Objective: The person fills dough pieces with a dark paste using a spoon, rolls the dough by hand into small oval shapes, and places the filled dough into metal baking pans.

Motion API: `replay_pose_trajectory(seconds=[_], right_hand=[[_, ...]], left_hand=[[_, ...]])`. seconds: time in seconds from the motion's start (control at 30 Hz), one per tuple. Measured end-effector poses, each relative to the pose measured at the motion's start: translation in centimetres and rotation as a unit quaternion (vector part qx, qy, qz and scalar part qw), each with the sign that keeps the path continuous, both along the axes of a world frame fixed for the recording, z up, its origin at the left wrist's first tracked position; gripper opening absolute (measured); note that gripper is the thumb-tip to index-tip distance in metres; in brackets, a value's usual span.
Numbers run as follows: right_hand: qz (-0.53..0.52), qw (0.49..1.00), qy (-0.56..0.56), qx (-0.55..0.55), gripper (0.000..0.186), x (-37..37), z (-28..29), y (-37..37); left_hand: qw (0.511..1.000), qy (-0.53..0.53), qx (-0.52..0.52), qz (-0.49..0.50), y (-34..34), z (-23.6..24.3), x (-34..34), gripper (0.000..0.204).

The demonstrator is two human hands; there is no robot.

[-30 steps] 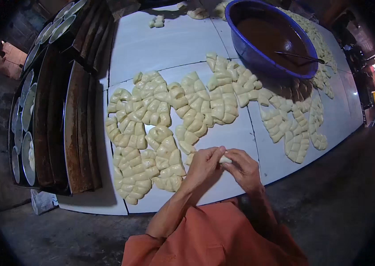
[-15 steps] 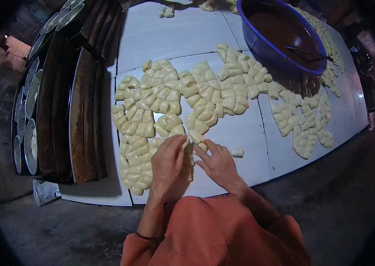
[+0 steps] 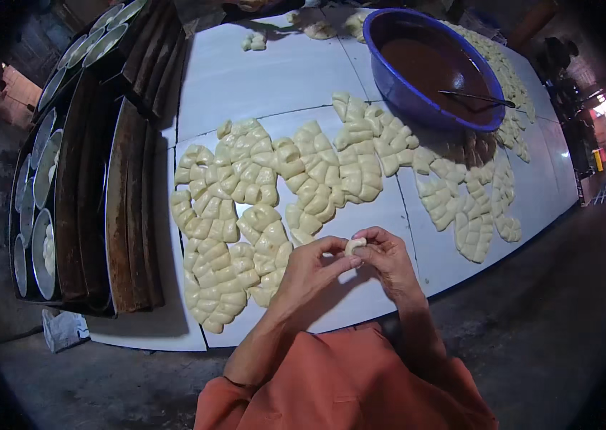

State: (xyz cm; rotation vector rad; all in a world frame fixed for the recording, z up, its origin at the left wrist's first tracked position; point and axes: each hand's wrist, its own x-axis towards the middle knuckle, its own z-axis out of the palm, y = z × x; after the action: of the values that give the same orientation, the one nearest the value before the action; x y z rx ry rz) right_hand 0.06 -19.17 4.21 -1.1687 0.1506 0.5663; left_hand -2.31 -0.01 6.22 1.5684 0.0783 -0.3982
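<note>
A small pale piece of dough [image 3: 355, 246] is pinched between my two hands, held over the white tabletop close to its near edge. My left hand [image 3: 315, 266] is closed, its thumb and forefinger meeting at the piece. From the other side, my right hand [image 3: 391, 264] grips the same piece with bent fingers. Left of my hands, many small dough pieces [image 3: 223, 276] lie pressed against one another in a broad patch on the table. My fingers partly hide the held piece.
A blue basin [image 3: 425, 118] of brown mixture stands at the far right, with a long-handled utensil [image 3: 479, 97] in it. More dough pieces [image 3: 475, 215] lie on the right. Dark racks [image 3: 77, 208] with round tins [image 3: 46, 247] line the left side.
Both hands have lifted off the dough patch and moved right, coming together. The lone piece at their right has gone from the table, and a piece is now between my fingers.
</note>
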Motion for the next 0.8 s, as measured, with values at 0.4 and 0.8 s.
replay_pose_trajectory(seconds=[0.4, 0.8], right_hand=[[-0.124, 0.986, -0.111, 0.022, 0.023, 3.0, 2.3, -0.9], [-0.190, 0.947, -0.254, -0.044, 0.015, 19.6, 7.4, -8.6]], left_hand=[[0.950, -0.263, -0.068, 0.152, -7.7, -0.6, 5.7, 0.049], [0.966, -0.054, -0.248, 0.047, -13.7, -2.3, 10.0, 0.052]])
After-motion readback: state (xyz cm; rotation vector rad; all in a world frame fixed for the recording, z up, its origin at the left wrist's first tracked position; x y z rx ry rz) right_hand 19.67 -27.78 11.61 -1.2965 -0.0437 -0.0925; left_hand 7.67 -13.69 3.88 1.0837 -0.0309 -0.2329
